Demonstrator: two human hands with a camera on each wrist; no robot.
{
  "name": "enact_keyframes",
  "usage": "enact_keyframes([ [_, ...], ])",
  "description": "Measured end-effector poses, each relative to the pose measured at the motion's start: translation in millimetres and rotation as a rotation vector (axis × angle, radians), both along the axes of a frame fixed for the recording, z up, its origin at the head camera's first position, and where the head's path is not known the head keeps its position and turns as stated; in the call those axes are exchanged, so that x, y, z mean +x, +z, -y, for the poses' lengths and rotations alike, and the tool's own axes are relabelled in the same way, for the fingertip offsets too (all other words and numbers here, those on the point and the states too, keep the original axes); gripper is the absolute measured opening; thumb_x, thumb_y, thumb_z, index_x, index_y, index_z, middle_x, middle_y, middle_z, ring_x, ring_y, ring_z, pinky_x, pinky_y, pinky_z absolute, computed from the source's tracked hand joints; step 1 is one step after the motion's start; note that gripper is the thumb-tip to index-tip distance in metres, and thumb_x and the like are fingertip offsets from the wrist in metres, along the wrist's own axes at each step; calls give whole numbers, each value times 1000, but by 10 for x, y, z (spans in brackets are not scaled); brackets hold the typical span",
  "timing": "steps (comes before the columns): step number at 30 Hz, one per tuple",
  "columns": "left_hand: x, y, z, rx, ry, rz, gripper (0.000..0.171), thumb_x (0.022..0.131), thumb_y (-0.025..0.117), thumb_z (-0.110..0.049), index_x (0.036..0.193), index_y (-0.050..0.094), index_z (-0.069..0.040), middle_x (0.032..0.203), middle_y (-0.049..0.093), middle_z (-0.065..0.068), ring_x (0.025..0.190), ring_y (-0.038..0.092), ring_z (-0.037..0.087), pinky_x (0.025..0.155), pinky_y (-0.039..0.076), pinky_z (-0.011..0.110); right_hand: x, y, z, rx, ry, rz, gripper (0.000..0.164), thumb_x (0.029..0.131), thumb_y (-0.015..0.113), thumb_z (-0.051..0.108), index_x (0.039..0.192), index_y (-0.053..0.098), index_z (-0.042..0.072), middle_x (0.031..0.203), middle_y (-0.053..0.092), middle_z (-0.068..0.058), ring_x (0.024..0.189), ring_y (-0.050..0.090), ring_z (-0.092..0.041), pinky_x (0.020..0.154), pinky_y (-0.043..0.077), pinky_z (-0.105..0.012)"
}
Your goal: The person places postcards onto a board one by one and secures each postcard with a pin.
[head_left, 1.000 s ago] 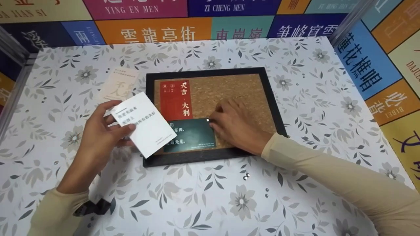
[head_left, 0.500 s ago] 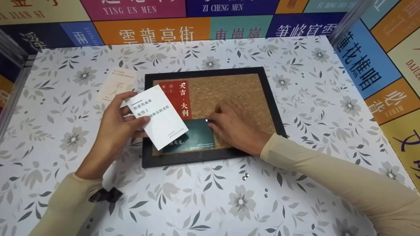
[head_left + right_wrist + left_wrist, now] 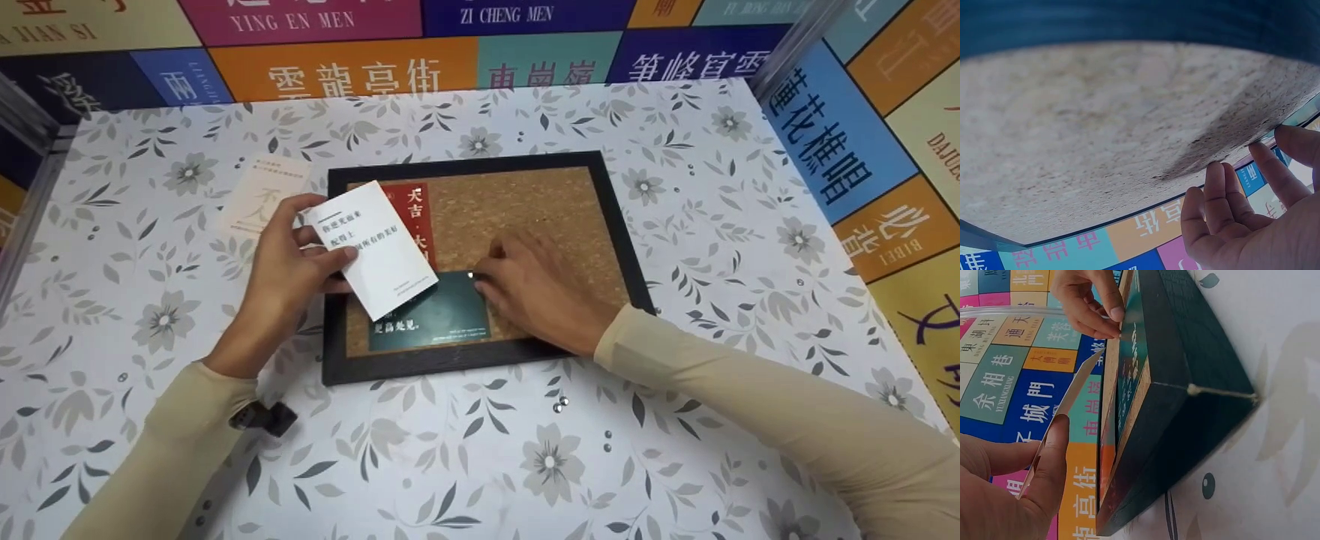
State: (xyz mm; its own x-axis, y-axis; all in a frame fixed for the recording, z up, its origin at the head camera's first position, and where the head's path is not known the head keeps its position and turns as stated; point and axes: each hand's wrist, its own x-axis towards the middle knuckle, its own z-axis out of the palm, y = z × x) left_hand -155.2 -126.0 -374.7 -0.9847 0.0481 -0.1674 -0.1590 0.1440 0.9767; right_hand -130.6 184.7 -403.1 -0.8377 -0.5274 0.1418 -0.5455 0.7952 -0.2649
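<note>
In the head view my left hand (image 3: 292, 259) pinches a white printed card (image 3: 379, 251) between thumb and fingers. The card is tilted over a framed cork board (image 3: 525, 202), overlapping the red card (image 3: 420, 225) and the green card (image 3: 450, 307) there. The left wrist view shows the white card (image 3: 1069, 391) nearly edge-on, raised off the board. At the green card's upper right corner, the thumb and index finger of my right hand (image 3: 536, 285) meet at a small silver pin (image 3: 471, 274). Its other fingers are bent over the cork in the right wrist view.
A pale pink card (image 3: 262, 195) lies on the table left of the board, partly behind my left hand. The board's black frame (image 3: 420, 367) stands up from the floral tablecloth (image 3: 450, 442). Panels with large characters (image 3: 360, 71) rise behind the table.
My left hand has carried the white card up and right, further over the board, so it now covers much of the red card. My right hand has stayed at the pin.
</note>
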Motion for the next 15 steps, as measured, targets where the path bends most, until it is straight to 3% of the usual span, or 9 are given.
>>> enact_keyframes([
  [7, -121, -7, -92, -20, 29, -12, 77, 94, 71, 15, 159, 37, -8, 123, 67, 22, 96, 77, 24, 69, 68, 40, -1, 5, 11, 9, -12, 14, 26, 110, 69, 29, 127, 82, 13, 124, 68, -10, 117, 61, -29, 106, 48, -51],
  [15, -252, -19, -215, -79, -3, -40, 73, 95, 72, 14, 156, 40, -9, 120, 71, 21, 93, 78, 24, 68, 68, 39, 5, 0, 6, 10, -12, 3, 26, 111, 69, 28, 127, 81, 13, 124, 68, -10, 117, 61, -30, 105, 48, -52],
])
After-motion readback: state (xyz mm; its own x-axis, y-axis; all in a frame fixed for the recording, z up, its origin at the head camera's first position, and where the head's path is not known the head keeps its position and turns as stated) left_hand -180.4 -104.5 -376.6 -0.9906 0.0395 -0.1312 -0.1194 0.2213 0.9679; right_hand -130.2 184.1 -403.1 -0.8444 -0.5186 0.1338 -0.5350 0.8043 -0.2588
